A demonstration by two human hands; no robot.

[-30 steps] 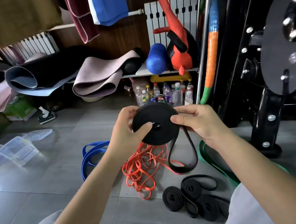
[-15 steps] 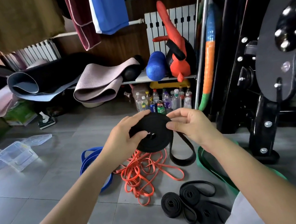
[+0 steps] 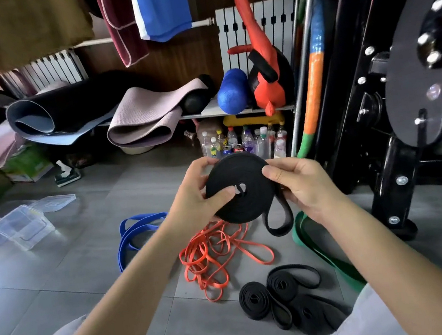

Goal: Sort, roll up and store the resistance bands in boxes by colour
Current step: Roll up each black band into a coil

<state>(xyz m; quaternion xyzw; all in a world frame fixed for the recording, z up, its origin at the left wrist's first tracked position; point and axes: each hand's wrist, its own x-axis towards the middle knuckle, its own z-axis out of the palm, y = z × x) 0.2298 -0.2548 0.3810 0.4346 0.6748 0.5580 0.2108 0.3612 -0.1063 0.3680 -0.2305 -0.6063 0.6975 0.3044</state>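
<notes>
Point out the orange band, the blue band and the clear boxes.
orange band [image 3: 198, 256]: head view, middle of the tangle on the floor.
blue band [image 3: 141, 217]: head view, its upper curve.
clear boxes [image 3: 22, 230]: head view, wall of the front box.

1. There is a single view, from a wide-angle camera worn on the person's head.
2. It faces forward and down, close above the left hand and right hand at mid-frame.
3. Beyond the hands it takes in the floor, with a shelf along the far wall; lines bow towards the edges.
</notes>
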